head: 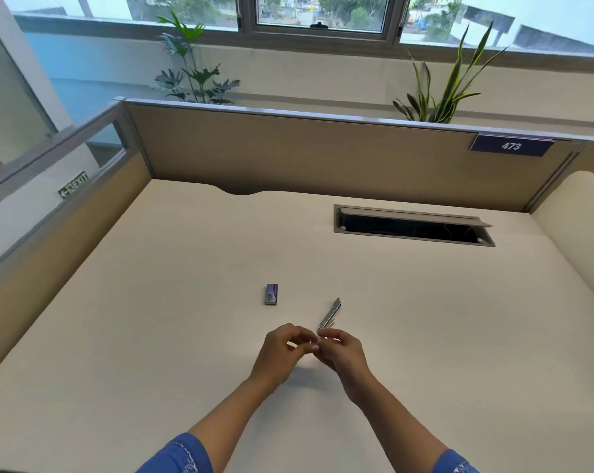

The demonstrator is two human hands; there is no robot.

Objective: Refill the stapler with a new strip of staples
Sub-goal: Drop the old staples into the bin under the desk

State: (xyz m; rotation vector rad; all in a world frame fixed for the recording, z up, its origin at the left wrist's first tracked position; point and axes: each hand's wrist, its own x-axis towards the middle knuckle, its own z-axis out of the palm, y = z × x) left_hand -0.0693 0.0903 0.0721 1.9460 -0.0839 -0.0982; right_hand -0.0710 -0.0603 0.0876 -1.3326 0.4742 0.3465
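Cream laminate forms the desk point(152, 336) that spreads under and around the grip on every side. Tan partition panels point(322, 155) wall it in well beyond the grip and off to its left. Above them, further off, runs a window point(319, 11). Two potted plants stand behind the far panel, a broad-leaved plant point(193, 76) up and left of the grip and a sword-leaved plant point(442, 90) up and right. Between the far panel and the grip, to the right, a dark cable slot point(411, 227) is cut into the desktop with its flap raised. A blue plate reading 473 point(511, 146) hangs on the panel above that slot, and a small EXIT sticker point(73, 185) sits on the side panel far to the left. Two forearms in blue sleeves point(183, 455) reach in from the near edge. The left hand point(281, 349) and right hand point(345, 351) meet fingertip to fingertip, all fingers curled. The right hand pinches the near end of the silver stapler point(330, 313), which slants away from the grip, up and to the right. Whether the left hand pinches anything cannot be told; what lies between the fingertips is too small to see. A small blue-grey staple box point(271, 294) lies on the desk apart from the hands, just beyond the grip and left of it.
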